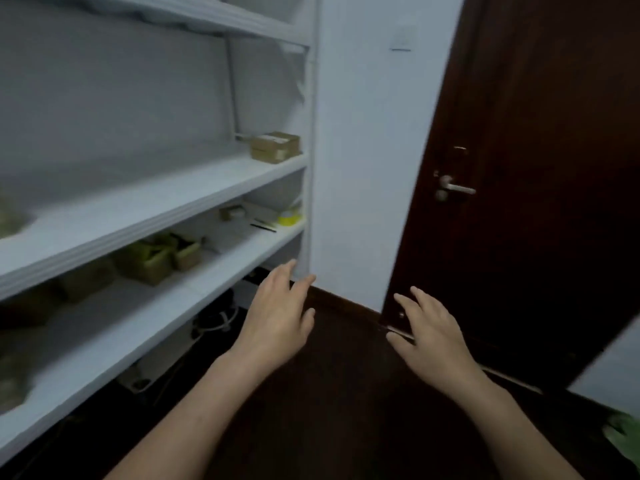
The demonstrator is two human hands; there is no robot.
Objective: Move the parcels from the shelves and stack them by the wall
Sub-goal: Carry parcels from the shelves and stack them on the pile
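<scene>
Left hand (277, 317) and right hand (427, 332) both spread, fingers relaxed, holding nothing — held over dark floor (332, 393). Step looks like reach for next parcel. Boxes (156, 259) on lower shelf (194, 289), left of hands; farther, single box (275, 147) on shelf above, beside wall (363, 168). Next move likely needs two-hand grip on box sides.

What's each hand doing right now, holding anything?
Left hand: open, fingers spread, holding nothing.
Right hand: open, fingers spread, holding nothing.
</scene>
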